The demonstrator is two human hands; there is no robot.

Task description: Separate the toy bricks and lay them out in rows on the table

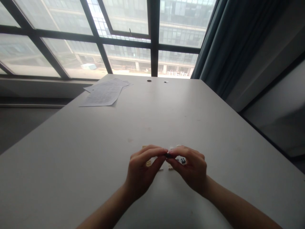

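My left hand (141,165) and my right hand (192,165) meet above the table, thumbs and fingertips pinched together on a small dark piece (168,155). It looks like a toy building brick, but the fingers cover most of it. Beneath the left hand, a tan studded brick (148,163) is partly visible. A dark grey studded brick (183,160) shows through the gap of the right hand, and a light tan piece (170,166) lies close to the right thumb. Other small pale pieces behind the fingers are mostly hidden.
The white table (83,165) stretches forward to the windows (126,57). Printed paper sheets (103,93) lie at its far left. Two round holes are near the far edge, one of them a dark cable hole (149,80). A dark curtain (228,41) hangs at the right.
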